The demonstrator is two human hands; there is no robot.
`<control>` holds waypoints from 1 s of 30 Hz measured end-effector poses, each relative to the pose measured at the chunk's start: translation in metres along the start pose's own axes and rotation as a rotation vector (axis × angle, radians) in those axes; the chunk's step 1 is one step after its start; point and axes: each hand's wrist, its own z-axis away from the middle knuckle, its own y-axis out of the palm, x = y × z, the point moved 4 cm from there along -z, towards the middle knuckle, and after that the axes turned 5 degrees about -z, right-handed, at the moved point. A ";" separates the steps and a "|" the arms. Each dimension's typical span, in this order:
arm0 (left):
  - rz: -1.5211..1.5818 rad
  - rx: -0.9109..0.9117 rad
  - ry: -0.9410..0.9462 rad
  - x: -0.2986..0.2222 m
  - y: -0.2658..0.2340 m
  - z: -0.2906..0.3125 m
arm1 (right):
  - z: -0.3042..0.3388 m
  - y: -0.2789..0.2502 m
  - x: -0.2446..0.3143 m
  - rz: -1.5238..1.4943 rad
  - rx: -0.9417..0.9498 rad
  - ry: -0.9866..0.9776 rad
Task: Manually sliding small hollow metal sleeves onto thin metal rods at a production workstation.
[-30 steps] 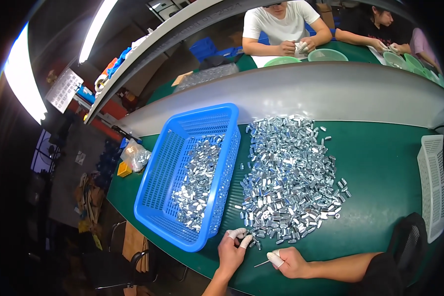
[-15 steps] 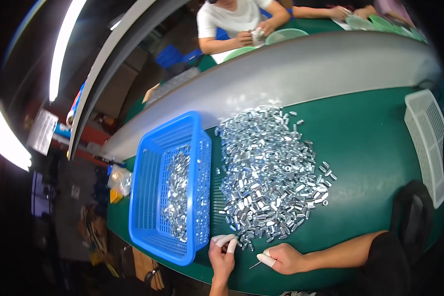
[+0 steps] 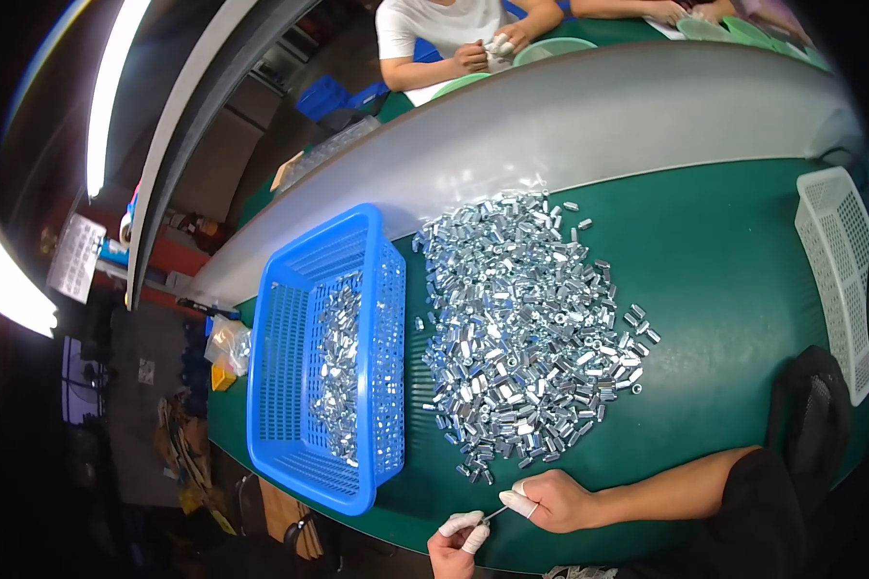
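the left hand (image 3: pixel 457 548) moved from the metal pieces (image 3: pixel 521 338) to the rod (image 3: pixel 495 513).

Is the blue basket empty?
No, shiny metal pieces lie in a heap inside the blue basket.

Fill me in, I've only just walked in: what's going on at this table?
A person's right hand holds a thin metal rod, its tip at the left hand; whether that hand pinches a small piece is hard to see. Beyond the hands, small metal pieces lie heaped on the green table, and more lie in the blue basket left of the heap.
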 end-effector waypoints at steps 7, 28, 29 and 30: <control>0.114 0.033 0.045 0.007 0.008 -0.005 | 0.002 0.006 -0.001 0.078 0.019 -0.022; 0.086 0.187 0.060 0.007 0.029 -0.012 | 0.008 0.007 0.000 0.073 0.040 0.029; 0.045 0.205 -0.032 0.008 0.031 -0.010 | 0.007 0.007 0.002 0.068 0.050 0.038; 0.043 0.192 0.032 0.003 0.035 -0.013 | 0.004 0.005 0.008 0.017 0.025 0.015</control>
